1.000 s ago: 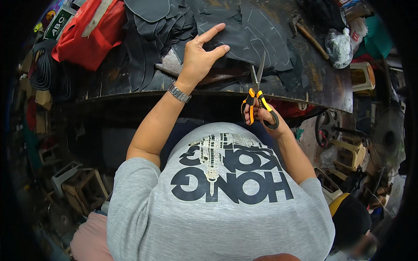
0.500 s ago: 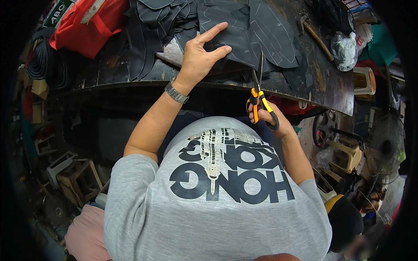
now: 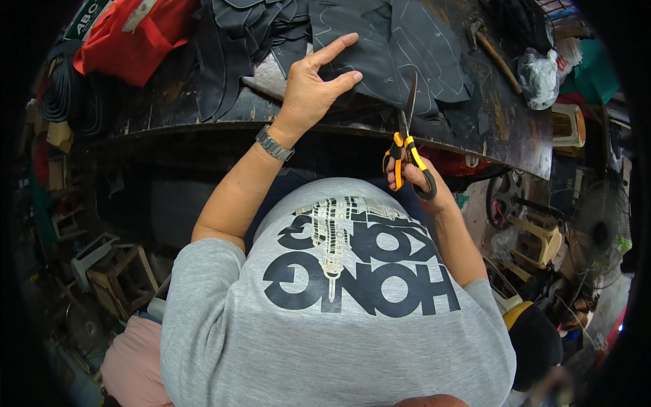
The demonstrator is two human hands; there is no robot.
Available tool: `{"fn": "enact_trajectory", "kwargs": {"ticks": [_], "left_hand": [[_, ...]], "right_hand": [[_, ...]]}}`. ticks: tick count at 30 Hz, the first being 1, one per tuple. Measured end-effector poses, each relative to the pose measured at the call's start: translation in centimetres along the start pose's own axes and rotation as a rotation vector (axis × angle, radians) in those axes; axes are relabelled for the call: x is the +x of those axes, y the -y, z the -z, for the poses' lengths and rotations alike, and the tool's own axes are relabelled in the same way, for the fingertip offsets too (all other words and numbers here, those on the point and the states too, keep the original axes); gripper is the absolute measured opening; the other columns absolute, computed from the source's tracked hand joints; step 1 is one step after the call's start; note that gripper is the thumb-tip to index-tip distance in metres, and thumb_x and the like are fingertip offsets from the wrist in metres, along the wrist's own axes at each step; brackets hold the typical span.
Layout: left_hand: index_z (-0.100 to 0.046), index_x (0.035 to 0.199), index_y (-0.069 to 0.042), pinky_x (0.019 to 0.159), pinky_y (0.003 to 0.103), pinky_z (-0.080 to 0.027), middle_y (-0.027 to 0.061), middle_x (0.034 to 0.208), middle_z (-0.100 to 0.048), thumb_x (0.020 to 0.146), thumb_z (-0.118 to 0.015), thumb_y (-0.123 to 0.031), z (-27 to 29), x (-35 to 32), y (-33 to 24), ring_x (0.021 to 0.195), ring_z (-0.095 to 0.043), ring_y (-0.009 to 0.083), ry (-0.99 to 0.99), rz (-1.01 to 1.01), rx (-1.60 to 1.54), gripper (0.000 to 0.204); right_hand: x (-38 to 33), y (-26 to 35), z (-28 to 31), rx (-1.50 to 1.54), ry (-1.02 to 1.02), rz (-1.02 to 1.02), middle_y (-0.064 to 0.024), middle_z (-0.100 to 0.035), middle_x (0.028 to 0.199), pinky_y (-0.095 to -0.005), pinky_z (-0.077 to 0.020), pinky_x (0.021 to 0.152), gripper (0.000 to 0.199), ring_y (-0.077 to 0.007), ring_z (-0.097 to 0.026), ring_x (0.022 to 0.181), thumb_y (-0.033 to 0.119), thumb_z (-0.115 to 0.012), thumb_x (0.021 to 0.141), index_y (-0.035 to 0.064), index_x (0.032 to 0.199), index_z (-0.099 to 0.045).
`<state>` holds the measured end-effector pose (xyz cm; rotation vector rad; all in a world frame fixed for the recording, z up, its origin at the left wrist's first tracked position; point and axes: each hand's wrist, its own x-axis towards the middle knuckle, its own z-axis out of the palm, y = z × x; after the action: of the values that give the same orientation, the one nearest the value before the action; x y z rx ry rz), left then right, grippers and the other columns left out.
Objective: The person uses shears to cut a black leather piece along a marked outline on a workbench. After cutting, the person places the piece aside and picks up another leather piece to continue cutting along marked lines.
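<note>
My left hand [image 3: 308, 88] rests at the lower left of a dark sheet [image 3: 373, 64], which looks like leather and carries pale drawn outlines. Its thumb and forefinger are spread apart; the other fingers are mostly hidden. Beside it lies a second dark outlined piece [image 3: 434, 57]. My right hand [image 3: 434, 184] is wrapped round the yellow-and-black handles of a pair of scissors [image 3: 409, 112], just off the table's near edge. The blades point away from me, close together, with the tip over the outlined piece.
Cut dark pieces [image 3: 261, 27] are heaped on the worn table [image 3: 163, 112], left of the sheet. A red bag [image 3: 132, 51] and a dark roll [image 3: 61, 102] sit at far left. To the right lie a hammer [image 3: 498, 61] and a clear plastic bag [image 3: 539, 81]. Stools [image 3: 122, 281] stand below.
The scissors have tipped slightly to the right, and their blades are closer together than before. My left hand has stayed nearly in place on the sheet.
</note>
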<state>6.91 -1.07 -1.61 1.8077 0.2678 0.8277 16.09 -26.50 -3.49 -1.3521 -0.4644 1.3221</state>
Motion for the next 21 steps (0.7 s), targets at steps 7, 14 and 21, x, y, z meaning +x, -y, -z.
{"fn": "enact_trajectory", "kwargs": {"ticks": [7, 14, 21], "left_hand": [[-0.061, 0.127, -0.004, 0.101, 0.03, -0.043, 0.0122, 0.125, -0.064, 0.078, -0.076, -0.01, 0.0, 0.1, 0.4, 0.115, -0.06, 0.02, -0.005, -0.004, 0.003, 0.052], [-0.062, 0.127, -0.006, 0.099, 0.031, -0.044, 0.0141, 0.121, -0.066, 0.077, -0.077, -0.011, -0.1, 0.0, 0.5, 0.111, -0.062, 0.0205, -0.034, -0.029, 0.064, 0.052], [-0.062, 0.127, -0.007, 0.098, 0.031, -0.044, 0.014, 0.12, -0.066, 0.077, -0.077, -0.011, -0.2, -0.1, 0.5, 0.108, -0.062, 0.0202, -0.046, -0.027, 0.053, 0.052]], "right_hand": [[-0.3, 0.4, -0.5, -0.112, -0.101, -0.035, -0.0031, -0.057, 0.075, -0.0251, -0.0472, 0.067, 0.048, -0.011, -0.056, 0.069, 0.046, -0.072, 0.078, 0.0044, 0.097, -0.057], [-0.5, 0.2, -1.1, -0.098, -0.113, -0.005, -0.0023, -0.055, 0.075, -0.0258, -0.0466, 0.067, 0.051, -0.0108, -0.056, 0.069, 0.047, -0.073, 0.077, 0.0044, 0.1, -0.057], [-0.5, 0.3, -1.2, -0.107, -0.191, -0.013, -0.0016, -0.055, 0.073, -0.0228, -0.0461, 0.06, 0.053, -0.009, -0.054, 0.064, 0.047, -0.075, 0.076, 0.003, 0.1, -0.058]]}}
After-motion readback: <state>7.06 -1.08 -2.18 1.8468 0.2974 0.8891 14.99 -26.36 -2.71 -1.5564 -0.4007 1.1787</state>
